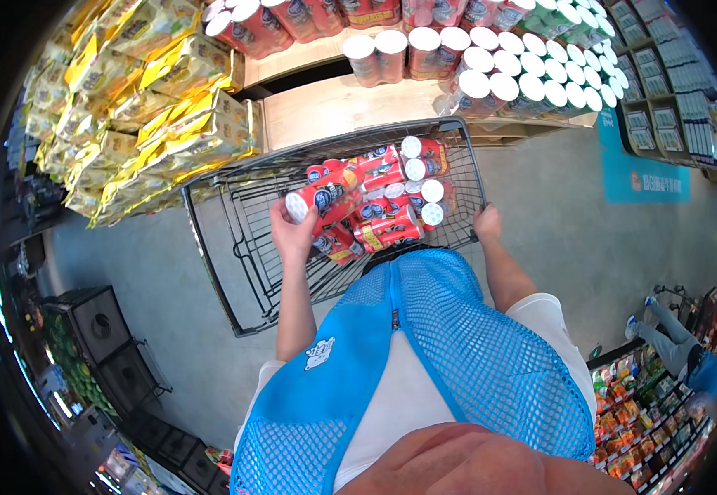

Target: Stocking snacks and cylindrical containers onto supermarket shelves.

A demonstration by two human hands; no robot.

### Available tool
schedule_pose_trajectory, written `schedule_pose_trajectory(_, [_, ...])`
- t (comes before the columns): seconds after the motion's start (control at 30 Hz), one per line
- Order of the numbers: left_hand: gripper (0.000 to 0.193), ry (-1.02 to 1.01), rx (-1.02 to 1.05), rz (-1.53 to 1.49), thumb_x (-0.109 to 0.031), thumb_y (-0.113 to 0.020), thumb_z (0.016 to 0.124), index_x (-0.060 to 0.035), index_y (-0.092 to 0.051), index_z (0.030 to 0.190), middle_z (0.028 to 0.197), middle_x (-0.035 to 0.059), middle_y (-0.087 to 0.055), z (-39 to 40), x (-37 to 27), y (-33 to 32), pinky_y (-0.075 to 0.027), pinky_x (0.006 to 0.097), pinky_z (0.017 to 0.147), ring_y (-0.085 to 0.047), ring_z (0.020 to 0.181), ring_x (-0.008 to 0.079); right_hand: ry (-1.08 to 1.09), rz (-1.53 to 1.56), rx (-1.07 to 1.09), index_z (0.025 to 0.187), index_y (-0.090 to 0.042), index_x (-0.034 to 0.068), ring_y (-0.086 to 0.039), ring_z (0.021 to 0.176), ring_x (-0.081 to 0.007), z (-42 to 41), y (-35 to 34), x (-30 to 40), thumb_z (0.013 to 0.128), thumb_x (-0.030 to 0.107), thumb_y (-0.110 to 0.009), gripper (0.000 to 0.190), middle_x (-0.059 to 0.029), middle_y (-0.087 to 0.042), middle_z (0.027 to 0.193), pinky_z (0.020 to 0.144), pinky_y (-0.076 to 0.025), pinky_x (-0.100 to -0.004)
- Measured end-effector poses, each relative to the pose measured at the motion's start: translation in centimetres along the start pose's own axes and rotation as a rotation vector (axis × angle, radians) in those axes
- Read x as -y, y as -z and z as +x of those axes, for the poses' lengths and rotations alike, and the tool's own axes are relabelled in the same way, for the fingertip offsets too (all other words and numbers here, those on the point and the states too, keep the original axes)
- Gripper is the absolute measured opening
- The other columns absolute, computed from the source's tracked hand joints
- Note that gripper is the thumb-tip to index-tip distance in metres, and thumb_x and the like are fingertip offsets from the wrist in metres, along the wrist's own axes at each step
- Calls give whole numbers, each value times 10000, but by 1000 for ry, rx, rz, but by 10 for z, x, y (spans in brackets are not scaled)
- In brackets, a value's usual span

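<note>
A black wire shopping cart (465, 167) stands right in front of me. Inside it lie several shrink-wrapped packs of red canisters (389, 232) with white lids, some on their sides. My left hand (293, 234) grips the white-lidded end of a red canister pack (327, 193), which is tilted above the others in the cart. What the pack's far end touches is hard to make out. On the cart's right side, my right hand (487, 223) is closed around the rim.
Beyond the cart is a wooden display shelf (321, 114) bearing more white-lidded canisters (507, 65). Yellow bagged packs (166, 136) are piled at the left. Black crates (95, 322) stand lower left. Another person (674, 340) is at the lower right, near a packaged-goods rack (631, 414).
</note>
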State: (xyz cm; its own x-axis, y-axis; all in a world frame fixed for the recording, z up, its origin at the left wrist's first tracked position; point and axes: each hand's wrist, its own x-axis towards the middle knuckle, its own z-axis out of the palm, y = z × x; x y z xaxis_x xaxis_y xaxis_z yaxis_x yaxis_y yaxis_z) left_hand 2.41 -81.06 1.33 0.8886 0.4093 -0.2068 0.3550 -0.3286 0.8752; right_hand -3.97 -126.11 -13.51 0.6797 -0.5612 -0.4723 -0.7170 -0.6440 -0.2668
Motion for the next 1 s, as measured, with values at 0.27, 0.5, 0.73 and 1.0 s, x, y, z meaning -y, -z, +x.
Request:
schedule_pose_trajectory(0.27, [692,-479,-69,508,-222,-891,718,-32,-605,1318,1258,163,-648,19,-149,22,-470,407,1044,-586,1214,283,-33,-26,19,1083,-668,8,-678,1045,-418,-4,7,7,915,236,-665,283,-236,-718,1063,888,-551,-502])
schedule_pose_trajectory(0.5, [687,-776,24,747,-246,-882,680,-114,-642,1311,1287,140,-653,103,-188,-23,-392,474,1079,-549,1274,327,-34,-22,31,1110,-660,11,-674,1039,-427,-3,10,8,904,223,-669,296,-247,-714,1058,891,-542,-514])
schedule_pose_trajectory(0.73, [715,-697,177,958,-287,-856,704,-187,-599,1364,1341,42,-644,205,-177,-100,-326,635,1099,-540,1308,257,-36,-50,8,1096,-668,20,-677,1021,-425,-3,10,9,900,264,-694,313,-241,-720,1030,888,-542,-510])
schedule_pose_trajectory(1.0, [476,-761,139,913,-203,-753,796,-166,-679,1265,1351,47,-644,269,-159,-167,-399,577,1064,-574,1274,239,-64,-9,51,1120,-655,14,-683,992,-431,-3,10,11,889,228,-672,316,-243,-720,1013,865,-543,-517])
